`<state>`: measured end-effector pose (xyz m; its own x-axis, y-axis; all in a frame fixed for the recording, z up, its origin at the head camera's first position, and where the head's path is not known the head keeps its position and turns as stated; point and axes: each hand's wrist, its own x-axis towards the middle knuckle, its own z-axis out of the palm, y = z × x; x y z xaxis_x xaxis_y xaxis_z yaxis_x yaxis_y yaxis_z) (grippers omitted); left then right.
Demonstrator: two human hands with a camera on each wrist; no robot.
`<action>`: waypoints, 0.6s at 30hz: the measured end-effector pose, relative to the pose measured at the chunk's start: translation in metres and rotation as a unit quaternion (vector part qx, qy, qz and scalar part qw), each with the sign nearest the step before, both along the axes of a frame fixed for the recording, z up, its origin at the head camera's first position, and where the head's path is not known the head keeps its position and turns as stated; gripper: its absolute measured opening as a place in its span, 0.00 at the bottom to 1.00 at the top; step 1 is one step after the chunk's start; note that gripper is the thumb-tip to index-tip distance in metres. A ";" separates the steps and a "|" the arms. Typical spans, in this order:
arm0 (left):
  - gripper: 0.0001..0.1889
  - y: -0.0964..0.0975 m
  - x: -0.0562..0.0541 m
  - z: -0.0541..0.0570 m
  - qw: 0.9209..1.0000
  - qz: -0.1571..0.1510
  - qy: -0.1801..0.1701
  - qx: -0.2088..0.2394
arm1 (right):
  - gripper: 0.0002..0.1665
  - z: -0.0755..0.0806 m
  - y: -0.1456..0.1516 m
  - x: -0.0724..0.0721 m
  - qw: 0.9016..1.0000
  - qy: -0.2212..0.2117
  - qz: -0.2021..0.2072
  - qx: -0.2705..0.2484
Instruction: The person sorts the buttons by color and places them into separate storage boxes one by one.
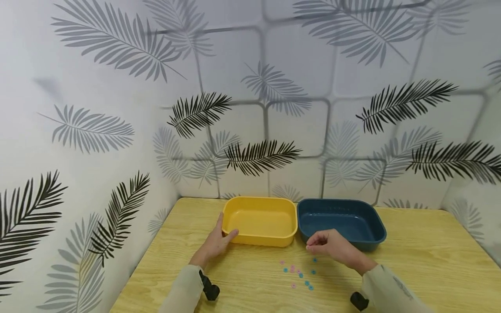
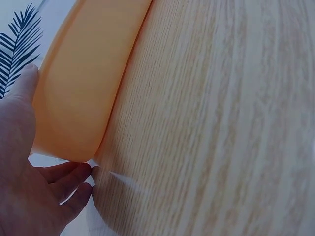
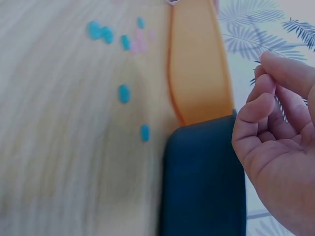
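My left hand (image 1: 217, 242) holds the left end of a yellow plastic basin (image 1: 260, 240). In the left wrist view its thumb lies at the basin's rim and its curled fingers (image 2: 69, 184) touch the lower corner. Over the front edge of a dark blue basin (image 1: 340, 208), my right hand (image 1: 332, 246) has its fingers curled and the thumb tip close to the forefinger. Whether a small piece is pinched there is hidden. Below that hand, small blue discs (image 1: 301, 275) and pink discs (image 1: 292, 269) lie scattered on the table.
Both basins stand side by side on the wood-grain table (image 1: 250, 295), near a white wall (image 1: 297, 126) with leaf patterns. Another wall (image 1: 98, 182) rises along the left table edge. Black straps with dark knobs (image 1: 211, 291) are on the wrists.
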<state>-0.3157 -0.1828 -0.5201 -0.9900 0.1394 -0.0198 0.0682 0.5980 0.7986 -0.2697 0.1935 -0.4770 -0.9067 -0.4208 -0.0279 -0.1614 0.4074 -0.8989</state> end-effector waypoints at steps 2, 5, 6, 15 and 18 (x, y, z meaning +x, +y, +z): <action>0.50 0.000 -0.001 0.000 1.000 -0.002 0.004 -0.002 | 0.14 0.003 -0.003 -0.004 1.000 0.003 -0.006 -0.004; 0.50 -0.001 -0.001 0.000 1.000 -0.007 0.008 0.003 | 0.12 0.007 -0.009 -0.011 1.000 0.016 -0.013 0.002; 0.50 -0.001 -0.002 0.000 1.000 -0.009 0.009 0.004 | 0.11 0.008 -0.011 -0.013 1.000 0.019 -0.015 0.006; 0.51 -0.001 -0.002 -0.001 1.000 -0.007 0.005 0.001 | 0.15 0.014 -0.028 -0.027 0.999 0.023 -0.040 0.016; 0.51 -0.002 -0.002 0.000 1.000 -0.006 0.005 0.001 | 0.15 0.014 -0.030 -0.032 0.999 0.024 -0.036 0.003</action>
